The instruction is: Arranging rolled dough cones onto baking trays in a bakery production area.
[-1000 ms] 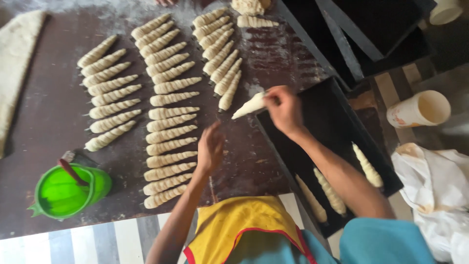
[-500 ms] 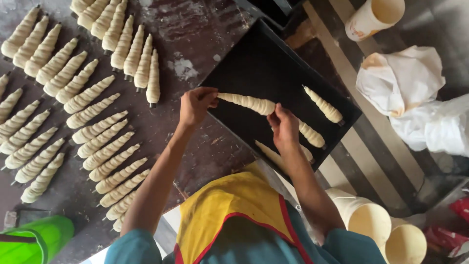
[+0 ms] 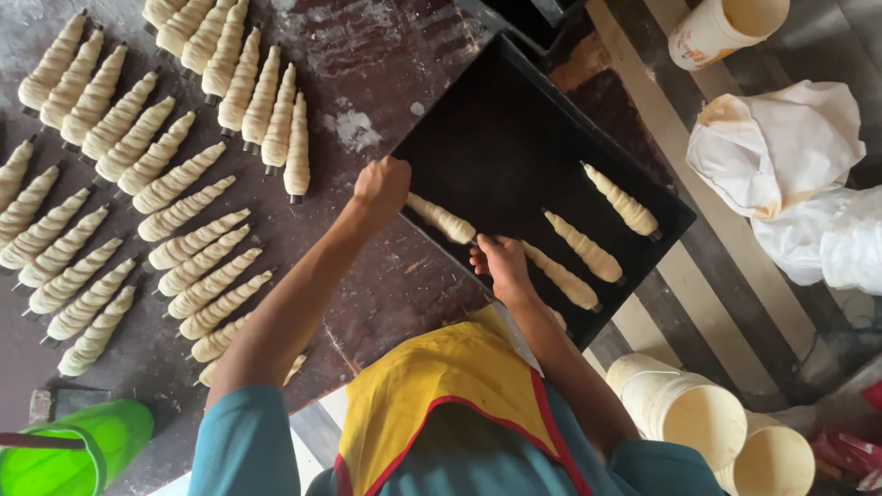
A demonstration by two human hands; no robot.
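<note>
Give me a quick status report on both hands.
Left hand and right hand grip one dough cone, low over black tray. Three cones already there. Nothing blocking.

Both bare arms reach out toward twelve o'clock. The left hand (image 3: 381, 188) is a closed fist, knuckles up; the right hand (image 3: 501, 264) sits nearer, its fingers (image 3: 480, 262) curled inward.

A pale, spiral-wrapped dough cone (image 3: 442, 219) is lying slantwise. It is resting at the black baking tray's (image 3: 496, 138) near-left edge.
</note>
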